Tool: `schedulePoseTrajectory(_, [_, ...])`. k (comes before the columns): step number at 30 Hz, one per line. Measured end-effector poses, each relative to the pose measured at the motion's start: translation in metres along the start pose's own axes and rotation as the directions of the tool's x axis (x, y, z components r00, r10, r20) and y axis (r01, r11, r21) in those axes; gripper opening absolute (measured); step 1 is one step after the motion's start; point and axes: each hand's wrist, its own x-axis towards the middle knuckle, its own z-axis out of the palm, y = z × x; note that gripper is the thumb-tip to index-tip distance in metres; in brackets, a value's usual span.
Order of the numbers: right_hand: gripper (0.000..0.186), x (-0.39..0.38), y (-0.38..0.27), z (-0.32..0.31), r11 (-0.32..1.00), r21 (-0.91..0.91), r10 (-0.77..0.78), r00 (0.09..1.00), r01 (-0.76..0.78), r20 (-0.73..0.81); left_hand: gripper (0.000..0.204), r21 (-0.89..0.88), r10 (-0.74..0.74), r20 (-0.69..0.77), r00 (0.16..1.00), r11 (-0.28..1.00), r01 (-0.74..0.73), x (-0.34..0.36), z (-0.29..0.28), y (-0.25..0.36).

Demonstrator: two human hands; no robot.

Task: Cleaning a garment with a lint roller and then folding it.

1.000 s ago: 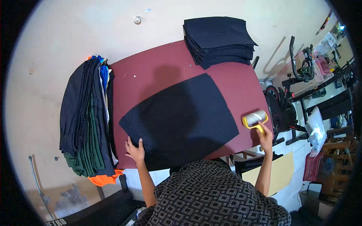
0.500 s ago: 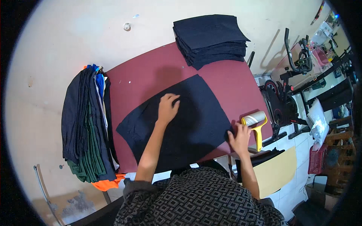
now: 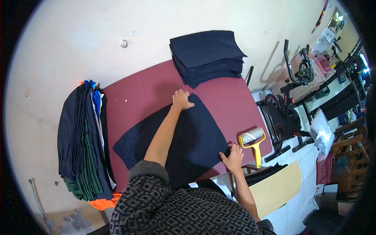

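A dark, nearly black cut piece of fabric [image 3: 192,141] lies spread flat over the burgundy table [image 3: 250,111]. At its far edge, my left hand [image 3: 181,101] rests with the fingers apart and the thumb out to the right. My right hand [image 3: 234,158] touches the fabric's right corner, thumb and fingers apart on either side of it. Just beyond the right hand lies a lint roller [image 3: 254,144] with a yellow handle and a pale roll. Toward the back stands a thick stack of dark fabric pieces [image 3: 207,51].
Folded dark, green and blue garments [image 3: 80,145] hang over the table's left end, with orange cloth [image 3: 105,203] below. A pale yellow board [image 3: 276,190] sits low at the near right. Behind it on the right stands an exercise bike [image 3: 288,109] near a clear plastic bag [image 3: 322,133].
My left hand has moved from the middle of the fabric out to its far edge. My right hand stays at the right corner. The whole view has shifted slightly.
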Motion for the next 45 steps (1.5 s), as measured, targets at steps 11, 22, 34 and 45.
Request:
schedulePoseTrajectory(11, [0.033,-0.006,-0.034,-0.062,0.745,0.593,-0.303,0.947,0.306,-0.109,0.028,-0.393,0.228,-0.101,0.968,0.885,-0.249,-0.159,-0.177,-0.037])
schedulePoseTrajectory(22, [0.028,0.047,-0.219,-0.184,0.562,0.519,-0.512,0.764,0.644,-0.393,0.025,-0.663,-0.179,-0.576,0.798,0.673,-0.327,-0.308,-0.304,-0.098])
schedulePoseTrajectory(34, [0.021,0.039,-0.290,-0.188,-0.041,0.619,-0.473,0.530,0.784,-0.703,0.012,-0.502,-0.257,-0.863,0.434,0.346,-0.793,-0.355,-0.311,-0.161])
schedulePoseTrajectory(45, [0.016,-0.056,-0.079,-0.093,0.488,0.825,-0.733,0.647,0.285,0.210,0.029,-0.921,0.270,-0.066,0.961,0.354,-0.163,-0.442,-0.124,-0.163])
